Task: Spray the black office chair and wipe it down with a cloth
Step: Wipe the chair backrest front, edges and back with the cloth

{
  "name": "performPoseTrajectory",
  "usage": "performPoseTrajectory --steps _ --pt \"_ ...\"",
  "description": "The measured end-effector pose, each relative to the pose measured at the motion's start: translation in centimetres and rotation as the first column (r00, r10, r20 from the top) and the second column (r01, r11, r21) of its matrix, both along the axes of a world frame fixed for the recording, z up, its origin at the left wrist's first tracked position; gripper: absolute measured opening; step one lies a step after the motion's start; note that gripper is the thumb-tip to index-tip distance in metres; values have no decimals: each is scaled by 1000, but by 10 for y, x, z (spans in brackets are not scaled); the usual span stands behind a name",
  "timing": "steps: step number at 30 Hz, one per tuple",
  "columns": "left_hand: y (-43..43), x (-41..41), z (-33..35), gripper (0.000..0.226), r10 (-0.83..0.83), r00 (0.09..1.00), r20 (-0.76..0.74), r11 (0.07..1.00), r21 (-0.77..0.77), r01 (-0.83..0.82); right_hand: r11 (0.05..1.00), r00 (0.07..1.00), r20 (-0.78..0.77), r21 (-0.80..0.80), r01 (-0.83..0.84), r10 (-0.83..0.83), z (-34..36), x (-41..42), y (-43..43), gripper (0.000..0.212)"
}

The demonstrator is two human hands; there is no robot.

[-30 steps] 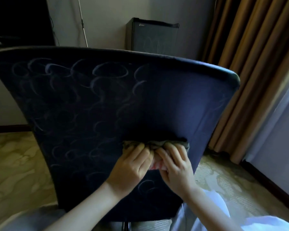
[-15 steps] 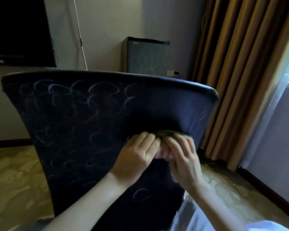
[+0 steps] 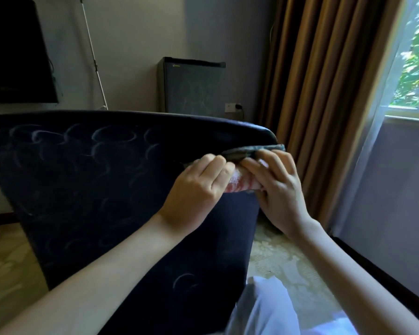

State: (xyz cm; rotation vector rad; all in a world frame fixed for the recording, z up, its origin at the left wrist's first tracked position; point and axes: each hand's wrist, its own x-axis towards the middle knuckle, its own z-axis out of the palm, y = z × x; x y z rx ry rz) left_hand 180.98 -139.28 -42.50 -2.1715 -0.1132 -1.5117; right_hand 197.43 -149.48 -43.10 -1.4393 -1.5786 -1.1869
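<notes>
The black office chair (image 3: pixel 102 189) stands mid-room with its backrest turned toward the person, and the backrest fills most of the head view. Its surface carries many pale curved smears on the left and centre — wipe or spray traces, by my judgement — while the strip along the right side looks plain and dark. The seat and base are out of sight, so their condition cannot be reported.

The cloth (image 3: pixel 249 153), bunched with a grey upper fold and a red-and-white part below, lies pressed against the backrest's upper right corner. The left hand (image 3: pixel 198 189) has its fingers curled over the cloth's left end; the right hand (image 3: pixel 279 187) is closed over the right end at the chair's edge. Both grip the cloth, neither is free.

No spray bottle is visible, so spraying of this face seems finished and wiping is well under way — the corner and edge are in hand. Other faces remain unverified.

Behind stand a small dark fridge (image 3: pixel 191 88), brown curtains (image 3: pixel 324 93) and a window (image 3: pixel 416 56).
</notes>
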Motion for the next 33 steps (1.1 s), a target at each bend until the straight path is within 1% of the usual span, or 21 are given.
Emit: performPoseTrajectory --steps 3,6,10,13,16,18,20,23,26,29,32,33 --pt "9 9 -36 19 -7 999 -44 1000 22 8 999 997 -70 -43 -15 12 -42 10 6 31" --pt "12 17 -71 22 -21 996 -85 1000 -1 21 997 987 -154 -57 -51 42 -79 15 9 34" --pt "15 22 -116 25 -25 988 -149 999 -24 22 990 973 -218 -106 -97 73 -126 20 11 38" --pt "16 24 -148 24 -41 981 -191 999 -25 37 979 963 -258 -162 -122 77 -162 21 8 35" --pt "16 23 -168 25 -55 970 -239 998 -26 50 967 950 -304 -213 -140 71 -187 18 5 39" --pt "17 22 -169 25 -74 961 -266 997 -27 69 964 941 -331 -220 -148 69 -192 13 3 41" --pt "16 19 -153 22 -94 961 -261 995 -3 96 968 925 -367 -178 -175 100 -180 6 2 42" --pt "11 15 -97 20 -96 978 -186 993 55 108 982 917 -372 -67 -179 142 -125 -3 4 42" --pt "1 9 -26 24 -57 993 -104 993 93 67 990 946 -293 7 -139 135 -51 -7 3 38" --pt "-8 1 32 28 -32 998 -53 991 126 39 995 974 -209 51 -81 90 13 -13 -5 41" --pt "-11 -6 57 31 -43 999 -31 991 126 47 996 986 -143 52 -77 84 47 -20 -11 33" --pt "-10 -7 58 32 -42 999 -28 992 114 45 996 988 -131 46 -72 77 51 -23 -11 34"
